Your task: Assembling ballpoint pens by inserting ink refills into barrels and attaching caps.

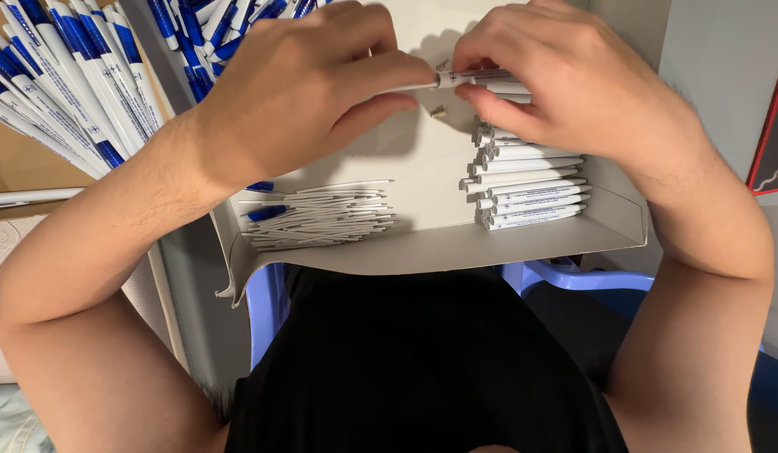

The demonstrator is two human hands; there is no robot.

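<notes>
My left hand (309,80) and my right hand (565,75) meet over a shallow white cardboard tray (422,243). Between their fingertips they hold one white pen barrel (449,80) level, the left pinching its thin end, the right gripping the thicker end. Below the right hand lies a stack of white pen barrels (527,189). A heap of thin white ink refills (322,216) with a few blue pen parts (267,212) lies below the left hand. A small metal piece (439,110) rests on the tray floor just under the held pen.
Many assembled white-and-blue pens (62,75) are piled on a brown cardboard surface at the upper left, more (209,25) at the top. A light blue plastic chair (565,277) shows under the tray. A red-edged dark object (775,134) stands at the right edge.
</notes>
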